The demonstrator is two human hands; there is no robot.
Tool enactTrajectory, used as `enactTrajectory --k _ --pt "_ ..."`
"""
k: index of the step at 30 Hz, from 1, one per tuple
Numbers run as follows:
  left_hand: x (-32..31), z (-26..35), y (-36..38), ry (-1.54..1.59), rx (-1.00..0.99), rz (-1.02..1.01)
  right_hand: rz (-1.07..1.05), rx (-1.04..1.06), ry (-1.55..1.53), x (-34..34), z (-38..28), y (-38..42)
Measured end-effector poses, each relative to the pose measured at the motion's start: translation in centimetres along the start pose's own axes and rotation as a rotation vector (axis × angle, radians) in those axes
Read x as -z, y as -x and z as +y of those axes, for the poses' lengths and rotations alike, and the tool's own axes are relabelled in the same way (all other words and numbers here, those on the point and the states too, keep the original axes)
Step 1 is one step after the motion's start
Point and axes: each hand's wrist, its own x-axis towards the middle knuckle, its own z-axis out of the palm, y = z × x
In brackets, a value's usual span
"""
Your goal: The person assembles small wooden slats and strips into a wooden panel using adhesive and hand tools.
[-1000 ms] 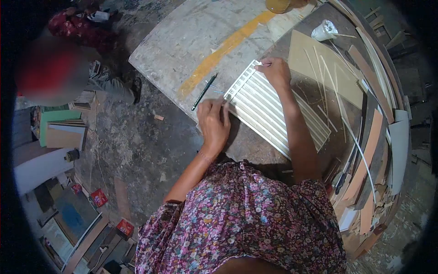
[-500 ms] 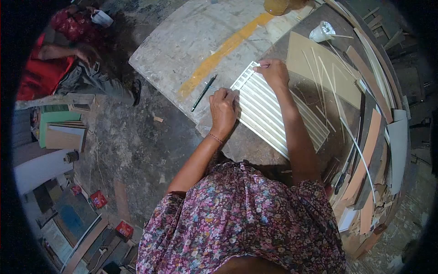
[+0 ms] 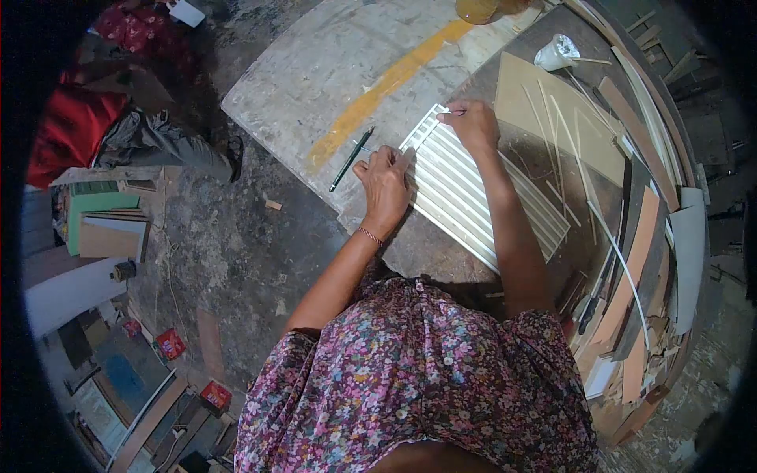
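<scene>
A white slatted panel with long parallel strips and short crosspieces at its far end lies at a slant on the worktable. My left hand is at its left edge, with thumb and forefinger closed on the frame and the outer fingers bent away. At the far end, my right hand pinches at the corner of the panel; whatever is between those fingertips is too small to make out. Just left of my left hand lies a dark green pen.
A white cup with a stick across it stands beyond a tan board bearing thin strips. Long wood offcuts crowd the table's right side. A person in red sits on the left; stacked boards stand nearby.
My left hand's outer fingers have spread slightly toward the pen. My right hand stays at the panel's corner. The other person's arm and a white object have shifted at upper left.
</scene>
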Motion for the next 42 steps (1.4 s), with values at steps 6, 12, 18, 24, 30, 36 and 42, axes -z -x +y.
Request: enactTrajectory --k 6,12,18,24,30,36,42 --pt "0.2 0.0 -0.1 -0.048 -0.038 -0.016 0.015 0.009 0.014 -0.1 0.1 0.0" --pt "0.2 -0.1 0.0 -0.069 -0.026 -0.006 -0.014 0.027 -0.041 0.1 -0.3 0.2" --pt "1.5 -0.7 1.1 0.192 0.085 0.082 -0.01 -0.047 0.013 0.6 -0.6 0.5" --pt "2.9 -2.7 4.2 0.219 0.163 0.076 -0.029 -0.065 0.009 1.4 -1.6 1.1" --pt "2.7 -2.2 3.2 0.286 0.247 0.093 -0.019 -0.027 -0.016 1.2 -1.1 0.8" --pt "0.6 -4.1 0.2 0.402 0.286 0.013 -0.152 0.019 -0.61 4.4 0.1 2.8" --pt "0.5 -3.4 -2.8 0.388 0.325 -0.218 0.113 -0.085 -0.704 13.3 10.0 8.2"
